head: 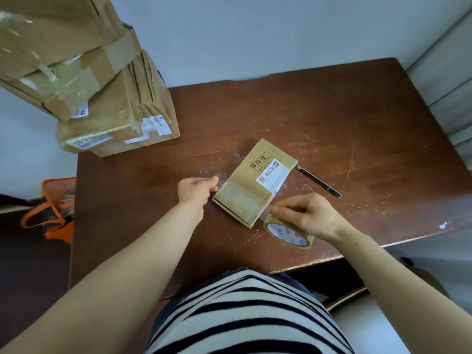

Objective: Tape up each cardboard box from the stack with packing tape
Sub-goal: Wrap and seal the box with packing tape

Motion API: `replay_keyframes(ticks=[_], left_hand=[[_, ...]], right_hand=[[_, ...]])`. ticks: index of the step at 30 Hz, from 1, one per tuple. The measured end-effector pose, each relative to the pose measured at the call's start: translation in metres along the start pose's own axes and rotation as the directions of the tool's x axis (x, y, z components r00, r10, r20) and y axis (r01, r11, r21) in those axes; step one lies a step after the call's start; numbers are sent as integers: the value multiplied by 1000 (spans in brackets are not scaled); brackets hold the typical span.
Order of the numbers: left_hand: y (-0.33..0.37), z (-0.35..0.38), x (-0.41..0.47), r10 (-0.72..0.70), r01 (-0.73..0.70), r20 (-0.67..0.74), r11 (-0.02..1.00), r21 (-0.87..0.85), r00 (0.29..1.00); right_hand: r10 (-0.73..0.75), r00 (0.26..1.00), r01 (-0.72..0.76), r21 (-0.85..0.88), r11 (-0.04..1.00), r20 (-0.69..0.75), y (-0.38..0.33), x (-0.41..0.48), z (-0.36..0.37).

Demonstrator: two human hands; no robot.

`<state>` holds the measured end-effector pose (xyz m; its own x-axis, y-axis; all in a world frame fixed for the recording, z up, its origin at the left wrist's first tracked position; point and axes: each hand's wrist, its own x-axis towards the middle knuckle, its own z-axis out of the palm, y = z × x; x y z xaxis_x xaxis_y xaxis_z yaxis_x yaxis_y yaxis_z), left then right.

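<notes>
Pinching the box's (255,182) left edge is the left hand (196,190); the right hand (310,215) grips the tape roll (288,232).

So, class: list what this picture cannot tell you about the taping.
All head view.
Tool: one end hidden behind box.
Stack: cut off by top and left edges.
Label: print too small.
Roll: part covered by right hand.
Left hand: whether it pinches tape, too faint.
</notes>
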<state>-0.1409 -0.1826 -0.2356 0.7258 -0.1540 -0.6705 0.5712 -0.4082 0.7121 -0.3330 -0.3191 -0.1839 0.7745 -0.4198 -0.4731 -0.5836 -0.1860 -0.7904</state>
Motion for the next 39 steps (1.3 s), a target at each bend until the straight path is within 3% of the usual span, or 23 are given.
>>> replay_keyframes(ticks=[6, 20, 24, 27, 34, 37, 39], left_hand=[[-13, 3, -2, 106, -101, -61, 992, 79, 992], [-21, 7, 7, 182, -161, -79, 962, 221, 980], [-24, 3, 11, 296, -268, -4, 871, 411, 955], [-29, 2, 14, 412, -352, 50, 702, 620, 910], [-30, -1, 16, 515, -377, 96, 476, 795, 852], [-22, -6, 17, 464, -259, -12, 515, 817, 886], [-20, -9, 14, 574, -371, -19, 554, 746, 819]], right_hand=[[90, 996, -76, -394, 916, 16, -4, 13, 14], [237, 971, -169, -630, 758, 25, -13, 37, 39], [248, 968, -159, -695, 701, 28, -17, 44, 47], [271, 962, -162, -720, 675, 39, -20, 49, 51], [282, 959, -165, -728, 666, 40, -19, 53, 53], [280, 959, -161, -739, 655, 39, -18, 52, 54], [291, 956, -172, -736, 655, 35, -18, 52, 54]])
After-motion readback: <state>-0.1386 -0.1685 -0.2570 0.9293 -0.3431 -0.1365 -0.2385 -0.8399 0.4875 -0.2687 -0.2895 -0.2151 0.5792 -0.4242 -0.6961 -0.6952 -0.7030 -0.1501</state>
